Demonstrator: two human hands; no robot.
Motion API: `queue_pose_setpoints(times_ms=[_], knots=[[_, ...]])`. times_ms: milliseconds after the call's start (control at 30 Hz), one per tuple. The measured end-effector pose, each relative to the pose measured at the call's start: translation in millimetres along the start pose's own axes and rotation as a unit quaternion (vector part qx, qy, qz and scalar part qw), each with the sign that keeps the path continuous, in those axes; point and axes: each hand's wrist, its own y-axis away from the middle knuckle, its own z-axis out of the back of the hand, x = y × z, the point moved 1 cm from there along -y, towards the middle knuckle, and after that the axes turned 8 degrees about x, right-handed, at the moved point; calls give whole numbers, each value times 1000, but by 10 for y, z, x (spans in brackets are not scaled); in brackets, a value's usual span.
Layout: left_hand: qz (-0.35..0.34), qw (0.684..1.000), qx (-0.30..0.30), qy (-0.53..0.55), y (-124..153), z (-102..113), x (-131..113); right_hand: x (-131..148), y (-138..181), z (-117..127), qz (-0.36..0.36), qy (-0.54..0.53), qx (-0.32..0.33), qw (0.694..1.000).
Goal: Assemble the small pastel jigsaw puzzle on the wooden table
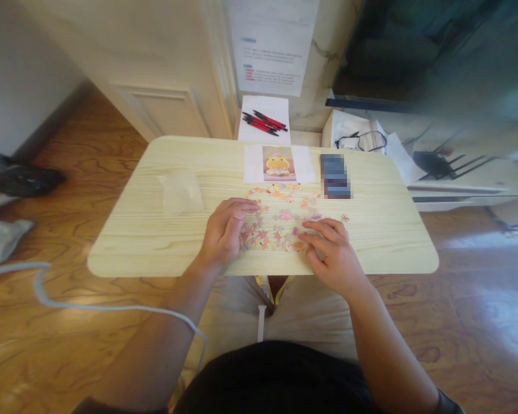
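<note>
Several small pastel jigsaw pieces (280,218) lie scattered on a light wooden table (155,241). My left hand (224,230) rests over the left side of the pile, fingers curled down on the pieces. On the right side of the pile lies my right hand (328,247), its fingers stretched flat and pointing left across the pieces. Behind the pile is a reference picture (278,163) of a yellow figure on white paper.
A clear plastic bag (181,192) lies on the table's left. A dark phone (335,176) sits right of the picture. Red and black pens (263,122) rest on a white sheet behind the table. Glasses (360,140) lie at the right. A white cable (69,302) crosses the floor.
</note>
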Motion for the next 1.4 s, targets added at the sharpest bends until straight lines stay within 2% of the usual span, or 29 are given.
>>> queue_pose_setpoints(times_ms=[300, 633, 900, 1233, 1400], knots=[[-32, 999, -16, 5, -14, 7, -65, 285, -130, -176, 50, -9, 69, 996], [-40, 999, -20, 11, -24, -16, -28, 87, 11, -35, 23, -18, 34, 999], [-42, 999, 1, -28, -47, -57, -21, 135, 154, -38, 10, -3, 66, 998], [-76, 992, 50, -91, -64, -112, 30, 145, 164, -176, 8, 8, 63, 998], [-121, 975, 130, -135, -86, -129, -3, 179, 145, -184, 26, 30, 68, 997]])
